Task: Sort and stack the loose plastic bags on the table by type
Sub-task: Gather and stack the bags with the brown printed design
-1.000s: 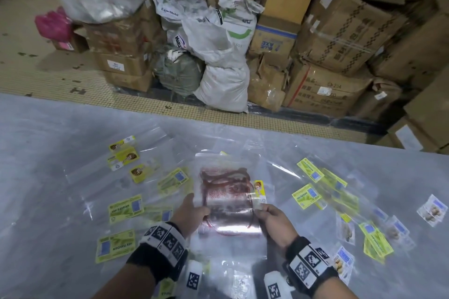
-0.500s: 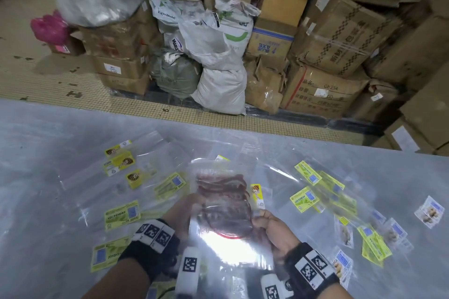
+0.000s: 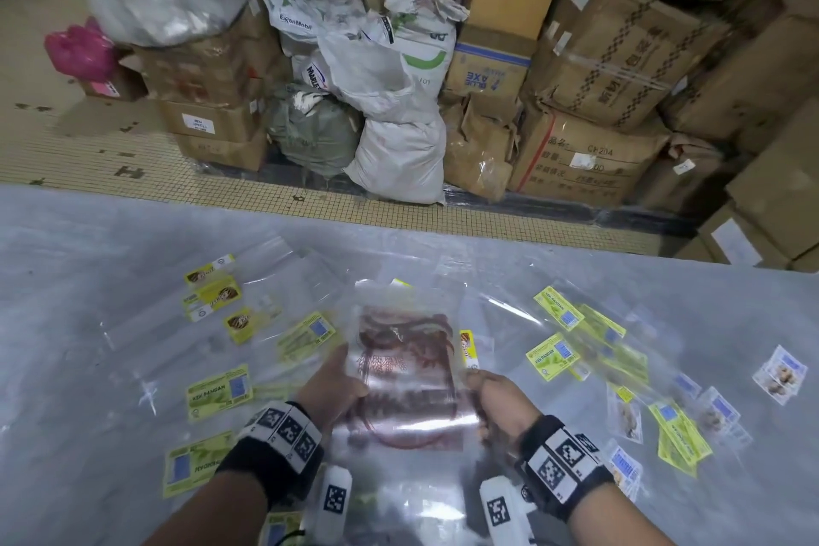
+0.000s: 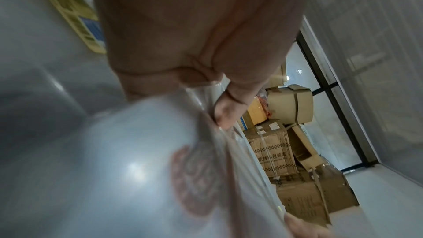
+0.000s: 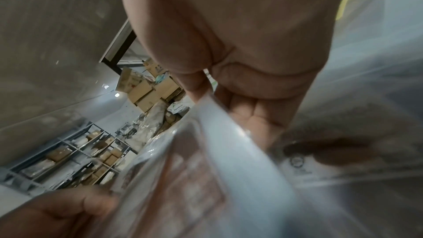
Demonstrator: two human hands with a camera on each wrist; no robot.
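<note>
The left hand (image 3: pixel 333 386) pinches the left edge of a glossy clear bag with red print (image 3: pixel 405 372), thumb on top. The right hand (image 3: pixel 496 401) curls round its right edge, holding the thin, crinkled film above the table (image 3: pixel 66 279) among flat yellow-labelled bags (image 3: pixel 219 388).

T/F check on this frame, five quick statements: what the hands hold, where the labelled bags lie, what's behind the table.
1. Both the left hand and the right hand hold the red-printed bag. True.
2. The red-printed bag lies flat and untouched on the table. False: both hands grip it by its side edges.
3. Green KEK PANDAN-labelled bags lie on both sides of the hands. True.
4. The floor behind the table is bare. False: cardboard boxes and white sacks are piled there.
5. The right hand is empty. False: it grips the bag's right edge.
</note>
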